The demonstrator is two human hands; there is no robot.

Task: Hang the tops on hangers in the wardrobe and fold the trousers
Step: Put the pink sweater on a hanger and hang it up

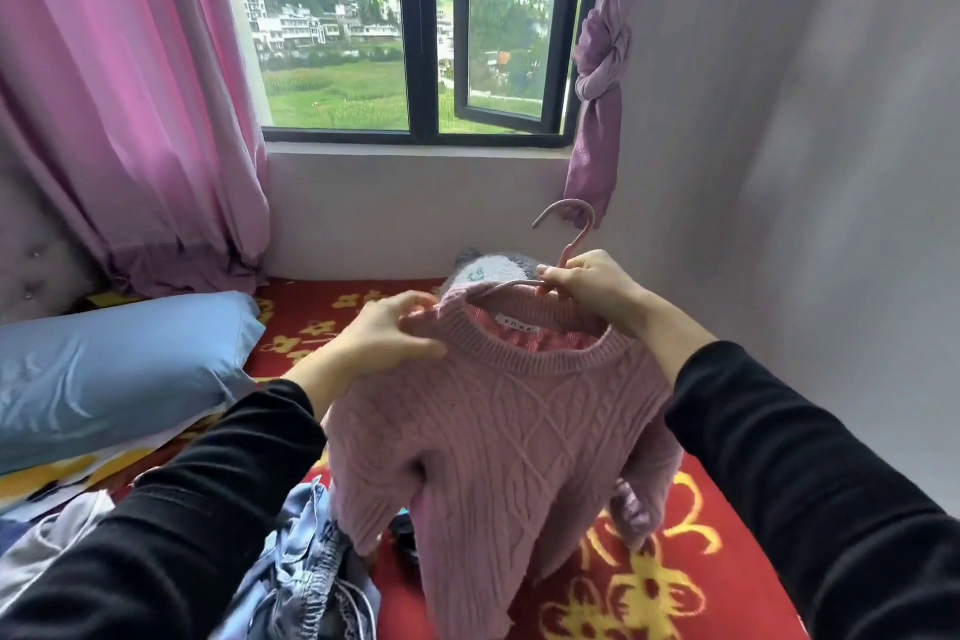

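Observation:
A pink cable-knit sweater (498,437) hangs in front of me above the bed, its round neck open toward me. A pink hanger (574,234) sits in the neck, hook up and pointing left. My right hand (587,288) grips the hanger just below the hook. My left hand (389,333) pinches the sweater's left shoulder at the collar. Blue denim trousers (306,572) lie crumpled on the bed under my left arm.
The bed has a red blanket with yellow flowers (675,577). A blue pillow (114,369) lies at the left, a grey and white plush thing (493,268) by the wall under the window. Pink curtains (130,94) hang at the left, a bare wall stands at the right.

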